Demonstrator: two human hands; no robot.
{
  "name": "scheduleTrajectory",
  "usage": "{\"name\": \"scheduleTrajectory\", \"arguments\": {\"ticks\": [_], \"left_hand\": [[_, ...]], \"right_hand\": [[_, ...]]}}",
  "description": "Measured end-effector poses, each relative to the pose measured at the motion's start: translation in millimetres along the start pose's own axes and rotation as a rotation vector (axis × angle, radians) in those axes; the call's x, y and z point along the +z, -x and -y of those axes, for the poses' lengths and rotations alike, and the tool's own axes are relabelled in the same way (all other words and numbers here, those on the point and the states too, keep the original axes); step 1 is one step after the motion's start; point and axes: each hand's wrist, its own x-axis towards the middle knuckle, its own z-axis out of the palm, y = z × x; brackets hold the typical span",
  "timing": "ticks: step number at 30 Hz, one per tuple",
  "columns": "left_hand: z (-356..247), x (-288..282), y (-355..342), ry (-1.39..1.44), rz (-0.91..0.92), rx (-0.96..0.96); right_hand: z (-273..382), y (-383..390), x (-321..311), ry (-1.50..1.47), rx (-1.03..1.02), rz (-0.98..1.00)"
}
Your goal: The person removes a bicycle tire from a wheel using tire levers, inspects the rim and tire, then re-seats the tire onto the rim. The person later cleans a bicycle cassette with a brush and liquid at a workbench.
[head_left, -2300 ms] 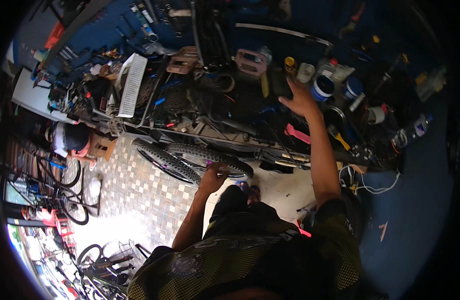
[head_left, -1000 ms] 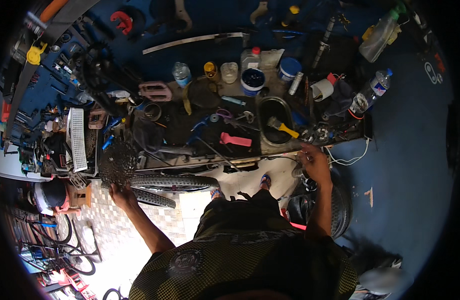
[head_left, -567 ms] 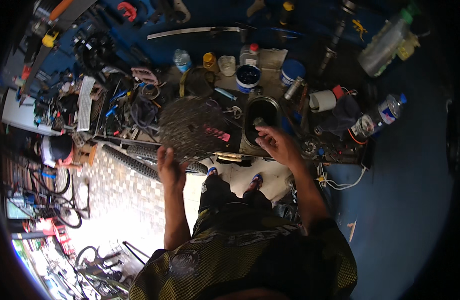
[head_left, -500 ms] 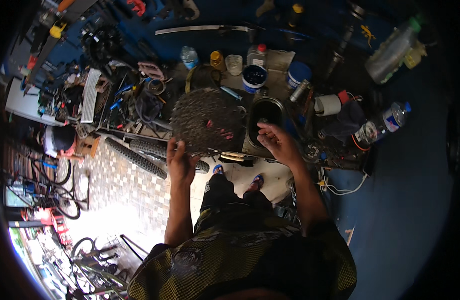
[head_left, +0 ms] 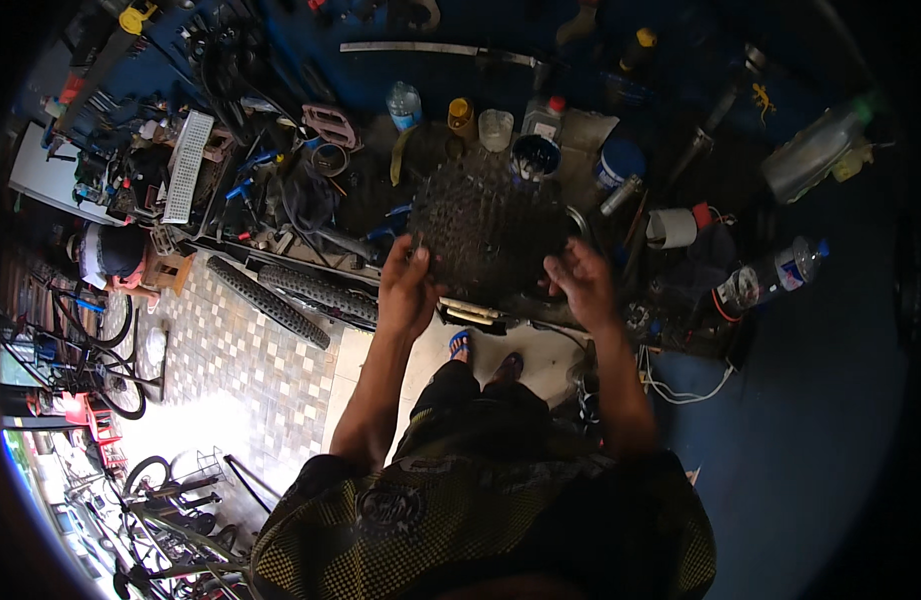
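Observation:
My left hand (head_left: 411,285) grips the lower left rim of a large, dark, greasy bicycle cassette (head_left: 486,215), raised in front of the bench. My right hand (head_left: 579,285) has its fingers bent at the cassette's right edge, thumb against it. The cassette hides much of the bench middle. Behind it stand a blue tub (head_left: 536,165) of dark grease, a yellow can (head_left: 461,117), a white cup (head_left: 496,130), a red-capped jug (head_left: 543,122) and a blue-lidded tub (head_left: 619,162). A spray can (head_left: 621,195) lies to their right.
A cluttered bench (head_left: 341,250) runs across, below wall-hung tools (head_left: 231,50). A plastic bottle (head_left: 786,270) lies at right. Tyres (head_left: 271,305) are under the bench. Bicycles (head_left: 131,365) and a person (head_left: 116,255) bent by a wooden stool (head_left: 169,275) are at left.
My left hand took hold of the cassette, lifted it from the left and carried it rightward to centre. My right hand, open earlier, has closed on its right edge. The view has shifted.

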Motion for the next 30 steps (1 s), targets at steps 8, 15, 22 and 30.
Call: {"name": "scheduleTrajectory", "arguments": {"ticks": [8, 15, 22, 30], "left_hand": [[-29, 19, -49, -0.313, -0.047, -0.017], [-3, 9, -9, -0.55, -0.051, -0.042], [35, 3, 36, -0.577, -0.329, -0.003], [35, 30, 53, -0.626, -0.376, 0.039]], "right_hand": [[44, -37, 10, 0.015, -0.052, -0.178], [32, -28, -22, 0.054, -0.032, -0.101], [8, -17, -37, 0.085, 0.018, 0.039], [16, -12, -56, 0.006, 0.037, 0.182]]}}
